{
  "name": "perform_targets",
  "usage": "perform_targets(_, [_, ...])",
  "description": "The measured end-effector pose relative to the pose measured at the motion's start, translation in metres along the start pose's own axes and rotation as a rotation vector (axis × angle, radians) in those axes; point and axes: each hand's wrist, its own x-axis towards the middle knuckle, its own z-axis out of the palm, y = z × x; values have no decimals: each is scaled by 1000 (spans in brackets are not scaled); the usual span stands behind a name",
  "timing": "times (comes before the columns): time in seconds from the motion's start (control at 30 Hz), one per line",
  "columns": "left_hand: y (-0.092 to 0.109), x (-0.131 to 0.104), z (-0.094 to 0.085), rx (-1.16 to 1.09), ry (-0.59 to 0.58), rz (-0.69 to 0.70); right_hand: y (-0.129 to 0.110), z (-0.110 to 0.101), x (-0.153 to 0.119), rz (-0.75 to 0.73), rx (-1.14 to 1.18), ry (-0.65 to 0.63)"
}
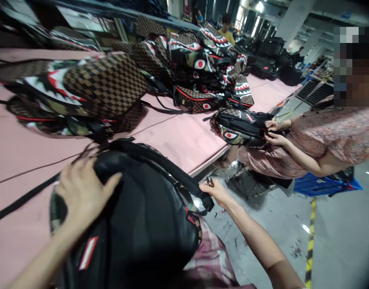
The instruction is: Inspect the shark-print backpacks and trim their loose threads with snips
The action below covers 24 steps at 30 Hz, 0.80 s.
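A black backpack (pixel 148 216) lies in front of me at the near edge of the pink table (pixel 178 140), its back panel and straps facing up. My left hand (pixel 83 192) rests flat on its upper part, fingers spread. My right hand (pixel 217 192) sits at the bag's right side by a black strap (pixel 184 180) and pinches small dark snips, whose tips stick up above the fingers.
Backpacks with brown checks and shark mouths lie on the table, one large (pixel 90 88), several piled further back (pixel 202 68). A co-worker at the right holds another such bag (pixel 241 126) with both hands. Grey floor with a yellow line (pixel 309 249) lies to the right.
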Motion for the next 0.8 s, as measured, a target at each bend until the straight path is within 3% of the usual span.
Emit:
perform_targets(0.13, [-32, -101, -15, 81, -48, -29, -8, 8, -23, -28, -295, -96])
perform_targets(0.23, [-57, -130, -24, -80, -124, -64, -10, 19, -35, -49, -604, -307])
perform_targets(0.3, [-67, -116, -39, -145, -104, -151, -7, 30, -37, -47, -754, -435])
perform_targets(0.43, [-75, -39, -60, -207, 37, -223, 7, 55, -29, 38, -873, -456])
perform_targets(0.5, [-80, -1, -54, -244, 82, -234, 15, 61, -24, 83, -870, -435])
perform_targets(0.57, [-88, 24, -38, -319, 13, -315, 23, 62, -19, 125, -819, -440])
perform_targets(0.67, [-108, 39, -17, -371, -87, -466, 34, 58, -14, 194, -703, -491])
perform_targets(0.8, [-139, 38, -13, -384, -134, -572, 41, 55, -9, 225, -620, -540])
